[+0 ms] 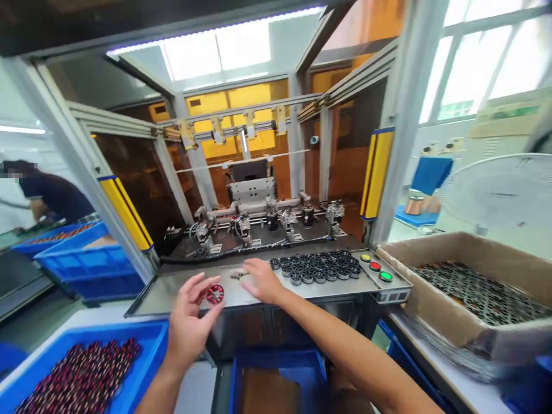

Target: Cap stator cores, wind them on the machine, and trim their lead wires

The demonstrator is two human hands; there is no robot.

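My left hand (190, 310) has its fingertips and thumb around a small wound motor stator (215, 294), a ring with red and dark segments, above the left part of the metal tray (166, 290). To its right, my right hand (264, 280) is over the tray with thumb and fingers apart. A small metallic tool (238, 274) lies by its fingertips; its exact kind is unclear. Beside the right hand, many black stator cores (319, 267) sit packed together on the tray.
Behind the tray stands a winding machine (267, 221) inside an aluminium frame. Yellow, red and green buttons (386, 276) are at the tray's right end. A blue bin (149, 368) of wound stators is lower left, a cardboard box (466, 339) at right. A person (56, 192) works far left.
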